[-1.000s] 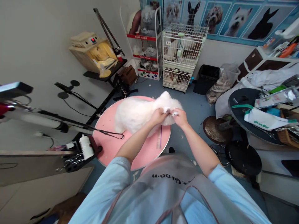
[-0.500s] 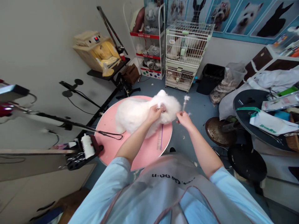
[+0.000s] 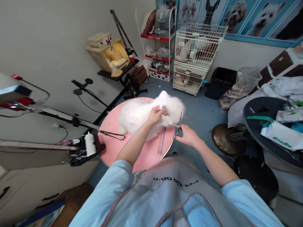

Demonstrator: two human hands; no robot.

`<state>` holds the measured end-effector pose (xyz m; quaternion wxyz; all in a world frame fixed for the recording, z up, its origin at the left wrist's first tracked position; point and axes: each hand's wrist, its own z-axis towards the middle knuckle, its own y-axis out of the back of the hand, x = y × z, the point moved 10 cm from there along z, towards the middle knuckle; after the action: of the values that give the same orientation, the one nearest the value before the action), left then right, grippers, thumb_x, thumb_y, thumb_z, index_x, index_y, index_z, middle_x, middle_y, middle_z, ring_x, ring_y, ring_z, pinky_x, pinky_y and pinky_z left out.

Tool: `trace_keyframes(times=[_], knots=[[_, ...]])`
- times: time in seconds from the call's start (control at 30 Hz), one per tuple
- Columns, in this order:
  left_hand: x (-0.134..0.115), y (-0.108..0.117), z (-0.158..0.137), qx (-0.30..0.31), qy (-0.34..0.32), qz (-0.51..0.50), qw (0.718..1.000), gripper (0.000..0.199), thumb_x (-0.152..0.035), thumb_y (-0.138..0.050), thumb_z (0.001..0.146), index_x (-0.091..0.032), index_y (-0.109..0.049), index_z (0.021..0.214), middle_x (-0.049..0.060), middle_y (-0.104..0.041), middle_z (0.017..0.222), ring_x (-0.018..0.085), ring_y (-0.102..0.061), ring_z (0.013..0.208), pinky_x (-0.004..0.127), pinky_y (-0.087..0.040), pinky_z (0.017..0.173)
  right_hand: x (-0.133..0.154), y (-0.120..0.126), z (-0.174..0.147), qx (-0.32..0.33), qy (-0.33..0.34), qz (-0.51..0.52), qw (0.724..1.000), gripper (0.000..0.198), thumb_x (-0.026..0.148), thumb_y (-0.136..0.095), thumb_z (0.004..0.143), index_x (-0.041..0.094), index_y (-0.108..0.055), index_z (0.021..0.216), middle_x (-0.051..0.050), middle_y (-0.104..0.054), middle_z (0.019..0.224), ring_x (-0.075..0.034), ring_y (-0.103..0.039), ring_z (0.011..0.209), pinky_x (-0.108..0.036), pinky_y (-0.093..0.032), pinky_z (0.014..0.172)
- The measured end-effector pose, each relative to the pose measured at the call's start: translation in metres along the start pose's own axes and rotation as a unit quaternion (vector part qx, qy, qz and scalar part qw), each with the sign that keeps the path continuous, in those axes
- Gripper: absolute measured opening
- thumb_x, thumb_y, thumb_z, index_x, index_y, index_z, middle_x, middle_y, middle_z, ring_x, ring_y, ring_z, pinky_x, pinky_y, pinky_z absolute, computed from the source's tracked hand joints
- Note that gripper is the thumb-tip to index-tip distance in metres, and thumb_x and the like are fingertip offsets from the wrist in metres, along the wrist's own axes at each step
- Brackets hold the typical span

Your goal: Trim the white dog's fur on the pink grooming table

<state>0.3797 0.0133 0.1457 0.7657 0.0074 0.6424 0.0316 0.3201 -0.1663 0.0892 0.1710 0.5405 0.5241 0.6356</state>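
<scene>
A fluffy white dog (image 3: 134, 115) is on the round pink grooming table (image 3: 113, 143), its head towards the right edge. My left hand (image 3: 156, 114) is closed on the dog's ear (image 3: 165, 111), fingers pinching it at the side of the head. In my right hand (image 3: 188, 135) is a pair of scissors (image 3: 179, 125), held beside the muzzle fur with the blades spread apart. A comb (image 3: 161, 143) with a purple edge lies on the table below the head.
A grooming arm with a black loop (image 3: 113, 135) reaches over the table's left side, near a holder with a white bottle (image 3: 90, 145). Stacked cages (image 3: 199, 47) stand behind. A black stool (image 3: 257, 176) and a dark side table (image 3: 255, 108) are at right.
My right hand has turned and moved down; the scissors, earlier shut and pointing up with a white tuft at the tip, are now spread near the muzzle. My left hand stays on the ear.
</scene>
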Motion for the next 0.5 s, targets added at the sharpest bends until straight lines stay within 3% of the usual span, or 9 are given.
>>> trace_keyframes(times=[0.07,0.2,0.3,0.4,0.5], knots=[[0.000,0.001,-0.002,-0.007,0.002,-0.012,1.000,0.042,-0.053,-0.070,0.074,-0.014,-0.060,0.066,0.001,-0.060,0.061,0.010,-0.052,0.057,0.024,-0.042,0.060,0.000,0.015,0.014,0.002,0.020,-0.038,0.999,0.038,0.040,-0.068,0.076,0.019,-0.058,0.106,-0.013,-0.064,0.107,-0.027,-0.061,0.092,-0.030,-0.040,0.071],[-0.004,0.004,-0.004,-0.024,-0.014,-0.037,0.999,0.042,-0.052,-0.070,0.076,-0.014,-0.057,0.065,0.001,-0.058,0.060,0.010,-0.051,0.055,0.023,-0.040,0.057,-0.005,0.038,0.027,0.025,0.058,-0.087,0.994,0.020,0.016,-0.051,0.083,0.018,-0.057,0.101,-0.011,-0.067,0.097,-0.023,-0.061,0.083,-0.030,-0.038,0.067],[-0.005,0.009,-0.006,-0.053,-0.018,-0.044,0.997,0.041,-0.051,-0.071,0.075,-0.014,-0.058,0.065,0.001,-0.058,0.060,0.009,-0.051,0.054,0.022,-0.039,0.055,-0.003,0.052,0.025,0.039,0.086,-0.096,0.991,0.021,0.025,-0.055,0.083,0.018,-0.056,0.103,-0.010,-0.067,0.098,-0.022,-0.061,0.082,-0.029,-0.040,0.068],[-0.004,0.011,-0.008,-0.082,-0.016,-0.051,0.995,0.041,-0.051,-0.074,0.071,-0.014,-0.057,0.064,0.000,-0.057,0.058,0.009,-0.049,0.053,0.022,-0.038,0.054,0.007,0.057,0.027,0.074,0.124,-0.128,0.981,0.037,0.038,-0.064,0.078,0.019,-0.055,0.108,-0.012,-0.064,0.110,-0.027,-0.062,0.094,-0.030,-0.042,0.072],[-0.006,0.011,-0.011,-0.098,-0.023,-0.059,0.993,0.041,-0.051,-0.074,0.071,-0.014,-0.057,0.062,0.000,-0.057,0.058,0.010,-0.049,0.053,0.022,-0.039,0.054,0.012,0.066,0.038,0.091,0.137,-0.172,0.971,0.024,0.024,-0.055,0.083,0.018,-0.055,0.106,-0.012,-0.066,0.105,-0.025,-0.063,0.091,-0.030,-0.040,0.070]])
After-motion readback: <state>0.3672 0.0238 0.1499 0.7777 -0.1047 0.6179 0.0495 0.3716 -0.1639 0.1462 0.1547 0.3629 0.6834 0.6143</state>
